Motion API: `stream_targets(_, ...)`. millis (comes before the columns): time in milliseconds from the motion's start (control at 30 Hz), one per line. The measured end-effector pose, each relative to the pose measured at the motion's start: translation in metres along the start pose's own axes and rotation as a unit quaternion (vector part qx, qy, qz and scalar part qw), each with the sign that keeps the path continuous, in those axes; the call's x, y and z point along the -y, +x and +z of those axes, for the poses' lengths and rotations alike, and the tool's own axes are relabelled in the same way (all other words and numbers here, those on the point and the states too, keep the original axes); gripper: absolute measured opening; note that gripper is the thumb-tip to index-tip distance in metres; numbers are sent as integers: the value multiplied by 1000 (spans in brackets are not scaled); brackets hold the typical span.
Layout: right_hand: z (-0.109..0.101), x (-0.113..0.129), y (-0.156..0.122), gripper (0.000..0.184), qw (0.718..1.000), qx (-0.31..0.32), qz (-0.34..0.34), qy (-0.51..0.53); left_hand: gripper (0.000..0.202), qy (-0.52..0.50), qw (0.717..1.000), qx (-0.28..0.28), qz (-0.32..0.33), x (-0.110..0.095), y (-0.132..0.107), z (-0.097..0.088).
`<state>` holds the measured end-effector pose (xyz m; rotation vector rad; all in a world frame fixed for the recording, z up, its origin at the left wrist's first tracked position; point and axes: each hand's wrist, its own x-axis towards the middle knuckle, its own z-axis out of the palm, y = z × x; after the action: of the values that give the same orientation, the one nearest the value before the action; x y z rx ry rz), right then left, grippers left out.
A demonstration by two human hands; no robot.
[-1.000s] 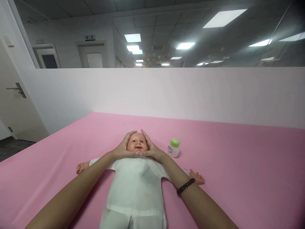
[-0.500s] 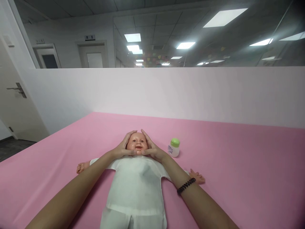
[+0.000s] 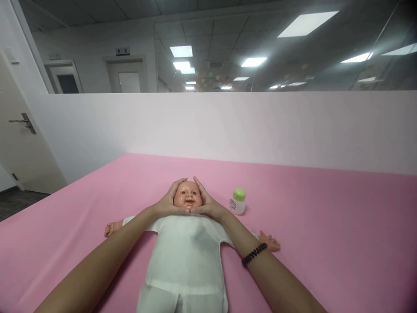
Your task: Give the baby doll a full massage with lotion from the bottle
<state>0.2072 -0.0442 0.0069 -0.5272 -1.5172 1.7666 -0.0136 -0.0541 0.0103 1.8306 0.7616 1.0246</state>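
A baby doll (image 3: 189, 252) in white clothes lies on its back with its arms spread out. My left hand (image 3: 169, 202) cups one side of the doll's head, fingers curved up along it to the top and the thumb under the chin. On the other side, my right hand (image 3: 208, 203) holds the head the same way, a black coiled band (image 3: 254, 254) around that forearm. Both thumb tips nearly meet below the doll's mouth. The doll's face shows between my palms; its ears are hidden.
To the right of the doll's head stands a small jar (image 3: 237, 202) with a green lid. Everything lies on a pink padded surface (image 3: 325, 234), bounded by a white wall (image 3: 260, 126) with glass above. A door (image 3: 22, 130) is at the left.
Both thumbs have slid inward and slightly down, from the sides of the mouth to the chin. The fingers stay along the head; doll and jar have not moved.
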Motion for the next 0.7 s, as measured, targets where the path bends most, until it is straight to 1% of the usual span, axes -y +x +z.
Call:
stream_targets(200,1,2,-1,126,1000,-1,2,-15,107,5,1000,-2,3,1,1,0)
stream_targets(300,2,3,-1,127,1000,3,4,-5,106,9,1000,-1,3,1,1,0)
stream_targets(533,2,2,0,128,1000,2,-1,24,104,-19,1000,18,-5,-2,1,0)
stream_targets(700,2,2,1,125,999,4,-3,51,102,-12,1000,22,2,0,2,-4)
